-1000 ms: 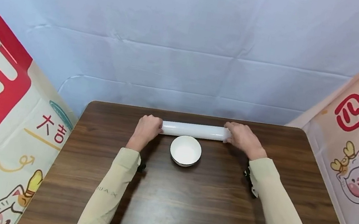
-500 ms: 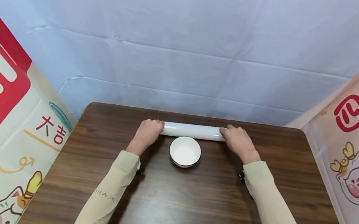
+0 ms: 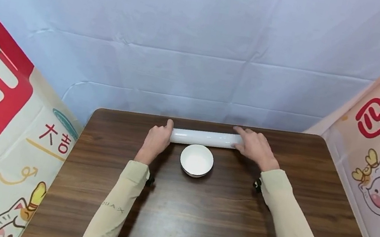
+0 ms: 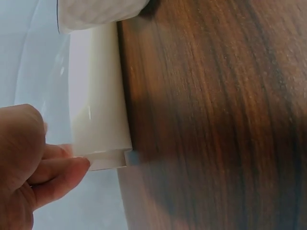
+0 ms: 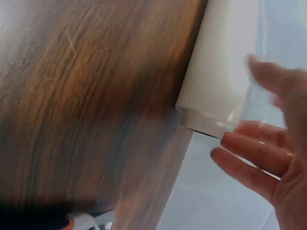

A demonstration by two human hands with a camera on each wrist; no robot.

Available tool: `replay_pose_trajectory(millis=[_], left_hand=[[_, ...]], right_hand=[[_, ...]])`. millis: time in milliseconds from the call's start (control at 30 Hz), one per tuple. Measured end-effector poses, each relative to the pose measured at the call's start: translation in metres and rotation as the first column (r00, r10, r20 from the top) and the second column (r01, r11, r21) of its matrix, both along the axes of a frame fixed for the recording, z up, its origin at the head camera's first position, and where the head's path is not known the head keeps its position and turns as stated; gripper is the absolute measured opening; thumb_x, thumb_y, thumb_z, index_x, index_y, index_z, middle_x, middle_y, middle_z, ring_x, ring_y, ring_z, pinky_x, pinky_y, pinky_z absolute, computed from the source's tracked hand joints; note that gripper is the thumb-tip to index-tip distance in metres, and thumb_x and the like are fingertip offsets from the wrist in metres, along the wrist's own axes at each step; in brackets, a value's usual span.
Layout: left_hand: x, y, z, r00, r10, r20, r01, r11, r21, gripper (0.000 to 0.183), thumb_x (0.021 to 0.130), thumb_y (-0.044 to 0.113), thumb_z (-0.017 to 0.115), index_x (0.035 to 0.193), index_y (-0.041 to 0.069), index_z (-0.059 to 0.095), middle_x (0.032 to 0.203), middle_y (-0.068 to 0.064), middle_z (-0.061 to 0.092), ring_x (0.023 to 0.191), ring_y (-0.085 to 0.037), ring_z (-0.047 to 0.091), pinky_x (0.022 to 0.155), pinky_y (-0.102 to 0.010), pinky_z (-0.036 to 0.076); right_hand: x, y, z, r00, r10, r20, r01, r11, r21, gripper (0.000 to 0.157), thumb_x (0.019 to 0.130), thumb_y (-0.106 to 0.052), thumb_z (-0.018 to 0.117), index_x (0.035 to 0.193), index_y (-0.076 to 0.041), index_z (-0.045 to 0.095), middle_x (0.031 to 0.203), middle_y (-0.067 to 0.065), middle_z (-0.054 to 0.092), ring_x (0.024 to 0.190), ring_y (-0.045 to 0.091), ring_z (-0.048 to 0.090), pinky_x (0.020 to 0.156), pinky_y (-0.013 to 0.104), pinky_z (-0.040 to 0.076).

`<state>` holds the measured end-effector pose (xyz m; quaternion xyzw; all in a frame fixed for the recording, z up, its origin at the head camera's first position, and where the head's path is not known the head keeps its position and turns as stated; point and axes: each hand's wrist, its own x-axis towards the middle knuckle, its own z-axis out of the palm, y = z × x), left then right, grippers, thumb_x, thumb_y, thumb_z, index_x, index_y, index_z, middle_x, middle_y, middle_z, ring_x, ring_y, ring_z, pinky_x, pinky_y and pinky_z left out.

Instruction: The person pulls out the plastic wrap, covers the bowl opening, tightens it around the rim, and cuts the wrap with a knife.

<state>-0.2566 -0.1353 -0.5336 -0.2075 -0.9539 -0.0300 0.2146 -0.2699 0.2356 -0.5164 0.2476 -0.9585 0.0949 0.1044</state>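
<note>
We see a smooth, glossy plastic-film roll (image 3: pixel 205 138) and a bowl (image 3: pixel 196 160) with a faceted outer wall. We find the wood-grain tabletop (image 3: pixel 181 217) softly shiny.

1. Table (image 3: pixel 173 216): dark brown, wood-grained, far corners rounded.
2. Roll (image 3: pixel 205 138): white, lying along the far edge.
3. Bowl (image 3: pixel 196 160): white, dark-rimmed, upright, just nearside of the roll.

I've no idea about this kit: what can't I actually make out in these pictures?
- Head: the ends of the roll, covered by the left hand and right hand.
- Head: the sleeve print, too small to read fully.
- Left wrist: the upper part of the bowl, cut off by the top edge.
- Right wrist: one blurred fingertip.
- Right wrist: the white-and-orange thing, cut off by the bottom edge; I can't identify it.
</note>
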Motion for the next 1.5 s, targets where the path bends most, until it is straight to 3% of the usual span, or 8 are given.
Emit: replay_pose_trajectory(millis=[167,333,533,700,933,1100,1300,1500], left_hand=[[0.000,0.003,0.000,0.999,-0.001,-0.046,0.001,1.000,0.004,0.021,0.099,0.001,0.063,0.115,-0.002,0.049,0.057,-0.010,0.056,0.043,-0.029,0.057,0.046,-0.042,0.054],[-0.003,0.005,0.001,0.998,0.053,-0.045,-0.053,0.999,0.002,0.016,0.103,0.004,0.058,0.116,-0.002,0.051,0.054,-0.007,0.051,0.040,-0.027,0.052,0.041,-0.039,0.049],[-0.013,-0.002,0.006,0.988,0.060,0.139,-0.079,0.987,0.138,0.017,0.112,0.019,0.050,0.107,0.003,0.055,0.064,-0.007,0.057,0.053,-0.029,0.061,0.050,-0.043,0.053],[-0.024,-0.012,0.003,0.893,-0.065,0.446,-0.129,0.911,0.391,0.019,0.114,0.025,0.046,0.113,0.007,0.052,0.093,-0.014,0.068,0.075,-0.031,0.060,0.070,-0.041,0.050],[-0.036,-0.028,-0.010,0.691,-0.311,0.653,-0.323,0.675,0.663,0.061,0.107,0.048,0.058,0.150,0.006,0.046,0.141,-0.015,0.067,0.134,-0.034,0.061,0.101,-0.047,0.053],[-0.043,-0.032,-0.011,0.591,-0.396,0.702,-0.326,0.680,0.657,0.067,0.105,0.042,0.064,0.159,0.007,0.044,0.147,-0.018,0.060,0.136,-0.034,0.056,0.109,-0.050,0.049],[-0.046,-0.026,-0.012,0.565,-0.400,0.722,-0.305,0.711,0.633,0.040,0.108,0.030,0.060,0.138,0.005,0.067,0.140,-0.016,0.065,0.124,-0.027,0.061,0.098,-0.038,0.051],[-0.046,-0.022,-0.014,0.575,-0.493,0.653,-0.419,0.508,0.753,0.014,0.104,0.022,0.067,0.107,0.008,0.069,0.126,-0.012,0.073,0.118,-0.022,0.066,0.100,-0.033,0.051]], right_hand=[[-0.005,0.001,0.004,0.999,0.014,-0.030,-0.016,0.998,-0.067,0.012,0.103,-0.017,0.067,0.108,-0.010,0.076,0.088,0.014,0.078,0.064,0.032,0.069,0.059,0.049,0.055],[-0.013,0.002,0.009,0.995,-0.074,0.063,0.084,0.981,-0.173,0.022,0.107,-0.025,0.063,0.111,-0.010,0.078,0.092,0.011,0.080,0.063,0.023,0.067,0.063,0.045,0.054],[-0.017,-0.002,0.009,0.956,-0.137,0.261,0.203,0.947,-0.249,0.027,0.108,-0.032,0.061,0.112,-0.010,0.074,0.087,0.010,0.073,0.063,0.020,0.054,0.061,0.037,0.043],[-0.017,0.000,0.002,0.899,-0.087,0.430,0.270,0.882,-0.387,0.030,0.111,-0.037,0.052,0.116,-0.009,0.063,0.098,0.014,0.068,0.081,0.031,0.058,0.073,0.042,0.044],[-0.019,0.009,-0.011,0.839,0.018,0.543,0.322,0.789,-0.524,0.039,0.111,-0.041,0.050,0.128,-0.009,0.065,0.127,0.011,0.077,0.130,0.036,0.065,0.092,0.042,0.049],[-0.018,0.013,-0.014,0.837,0.064,0.544,0.319,0.751,-0.579,0.041,0.109,-0.044,0.055,0.131,-0.015,0.073,0.122,0.009,0.079,0.126,0.032,0.069,0.099,0.044,0.055],[-0.017,0.014,-0.016,0.826,0.151,0.544,0.311,0.682,-0.662,0.039,0.109,-0.038,0.057,0.132,-0.009,0.073,0.127,0.014,0.076,0.129,0.030,0.069,0.115,0.053,0.048],[-0.015,0.014,-0.016,0.824,0.144,0.548,0.339,0.650,-0.680,0.040,0.106,-0.040,0.062,0.130,-0.010,0.074,0.123,0.013,0.078,0.126,0.026,0.071,0.118,0.053,0.045]])
